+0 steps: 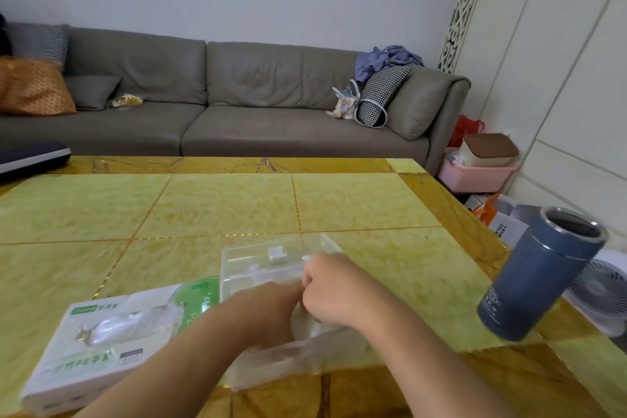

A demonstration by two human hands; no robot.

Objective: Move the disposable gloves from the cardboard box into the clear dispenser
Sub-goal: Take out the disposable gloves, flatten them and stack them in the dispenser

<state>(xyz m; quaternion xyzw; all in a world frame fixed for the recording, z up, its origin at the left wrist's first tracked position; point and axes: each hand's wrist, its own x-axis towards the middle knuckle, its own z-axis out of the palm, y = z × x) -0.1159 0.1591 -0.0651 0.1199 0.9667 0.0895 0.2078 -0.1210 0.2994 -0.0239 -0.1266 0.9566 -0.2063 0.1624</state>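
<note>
Gloves (291, 355), a thin translucent stack, lie under my two hands at the near end of the clear dispenser (271, 260), and I take them as partly out over the tabletop (203, 204) edge toward me. My right hand (334, 288) is curled, its fingers (310, 276) clenched at the dispenser's near right wall, apparently pinching film or the rim; blur keeps me from telling which. My left hand (268, 310) meets it from the left, and I cannot tell whether its fingers grip the stack or merely press it. My judgement is that I am tucking the stack into the dispenser. To do that well I would keep the pile flat and square, feed it low along the dispenser's floor, and steady the light case so it does not slide away. The cardboard box (112, 339) sits just left of the dispenser, touching or nearly so, its slot showing more film. A blue flask (543, 275) stands well right of the dispenser, clear of the work.
</note>
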